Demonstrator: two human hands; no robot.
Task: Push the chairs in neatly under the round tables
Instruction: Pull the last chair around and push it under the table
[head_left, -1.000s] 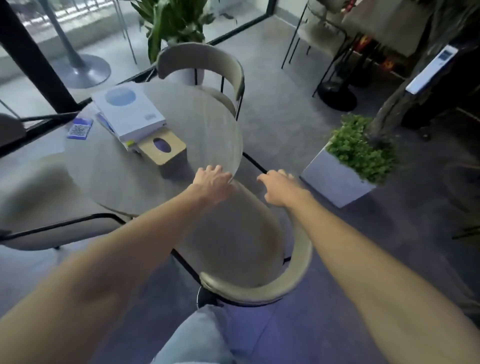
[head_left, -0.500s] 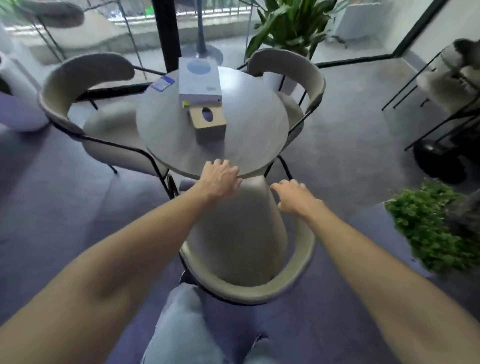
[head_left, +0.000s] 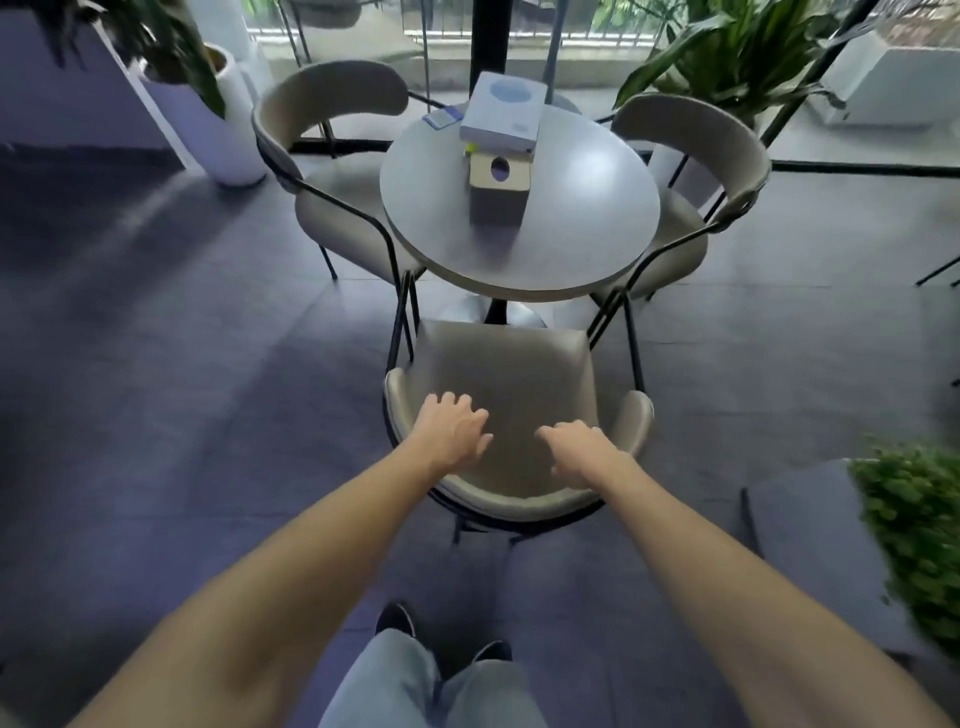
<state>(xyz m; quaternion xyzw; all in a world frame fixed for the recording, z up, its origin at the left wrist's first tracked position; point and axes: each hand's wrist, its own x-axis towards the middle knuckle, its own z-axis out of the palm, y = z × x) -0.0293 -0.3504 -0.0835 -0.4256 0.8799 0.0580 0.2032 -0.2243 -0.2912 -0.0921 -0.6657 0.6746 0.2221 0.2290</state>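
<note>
1. Head view, hands: the left hand is released, its fingers spread and lightly bent, holding nothing. It hangs over the rear of the near chair seat, just inside the curved backrest; whether it touches the chair cannot be told.
2. The right hand is likewise released, with fingers loosely curled and pointing toward the left hand, gripping nothing, above the same seat.
3. Both forearms reach forward and down from the lower corners, converging over the backrest, with the hands close together but apart.
4. The near chair stands with its seat's front edge at the rim of the round table, most of the seat outside it.
5. The left chair and right chair sit partly under the table.
6. A white box and a tissue box rest on the tabletop.
</note>
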